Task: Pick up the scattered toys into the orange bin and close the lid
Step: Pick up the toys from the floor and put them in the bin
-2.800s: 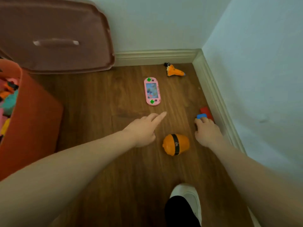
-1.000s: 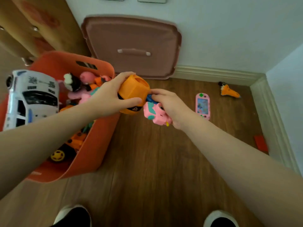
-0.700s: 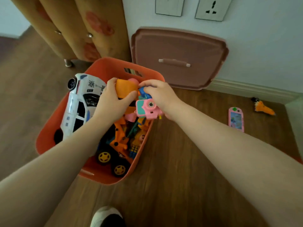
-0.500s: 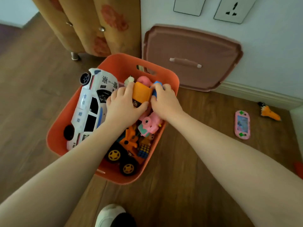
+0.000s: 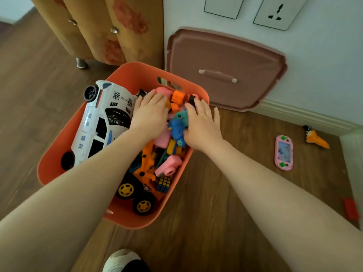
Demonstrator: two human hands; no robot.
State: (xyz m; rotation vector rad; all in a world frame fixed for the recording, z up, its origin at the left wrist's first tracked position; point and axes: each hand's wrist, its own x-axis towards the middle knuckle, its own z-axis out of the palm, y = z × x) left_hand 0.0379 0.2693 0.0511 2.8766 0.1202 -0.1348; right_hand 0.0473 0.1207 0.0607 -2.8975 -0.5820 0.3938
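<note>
Left hand point(image 5: 151, 116) let go of orange egg toy, right hand point(image 5: 202, 126) let go of pink camera point(image 5: 168, 166). Both hands now flat on toy pile in orange bin point(image 5: 59, 154). Camera lies at bin's 5 o'clock.

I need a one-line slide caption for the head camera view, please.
Both hands, left hand and right hand, press toys into the orange bin; lid leans on wall.

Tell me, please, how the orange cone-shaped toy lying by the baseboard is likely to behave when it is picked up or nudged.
The orange cone-shaped toy looks like rigid moulded plastic, so it should stay stiff and probably feel light. Lying on its side on the smooth wooden floor, its tapered body may roll in an arc if nudged. Gripping the wider end seems safer; the narrow tip could slip.
</note>
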